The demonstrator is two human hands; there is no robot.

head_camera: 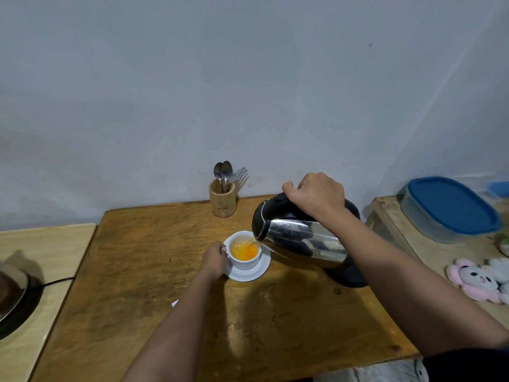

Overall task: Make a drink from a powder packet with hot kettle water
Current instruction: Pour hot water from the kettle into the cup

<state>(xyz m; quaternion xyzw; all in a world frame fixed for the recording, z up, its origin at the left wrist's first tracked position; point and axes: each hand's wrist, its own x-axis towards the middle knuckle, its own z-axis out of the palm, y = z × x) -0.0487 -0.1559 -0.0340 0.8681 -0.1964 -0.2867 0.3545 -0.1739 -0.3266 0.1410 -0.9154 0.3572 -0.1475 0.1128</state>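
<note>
Both forearms reach in from the near edge across the wooden bench (pixel 154 244). On the left, the left hand (pixel 213 259) is curled around the handle side of the white cup (pixel 245 261), most likely steadying it so the pour cannot nudge it off its white saucer (pixel 257 272). To the right, the right hand (pixel 316 195) is closed tight on the black handle of the steel kettle (pixel 300 239), which is tipped over to the left with its spout just above the cup's right rim; a thin stream falls into orange liquid that sits low in the cup (the powder appears to be in already, so the pouring step is underway). A small white scrap (pixel 175 303) peeks out beside the left forearm; whether it is the packet I cannot tell. At the far edge stands a wooden holder (pixel 222 201) with spoons and a fork, handy for stirring and clear of the pour. Well right, on another surface, sit a blue-lidded container (pixel 449 208) and a plush toy (pixel 479 279); a dark cord (pixel 59 281) trails in at the left. Nothing crowds the cup.
</note>
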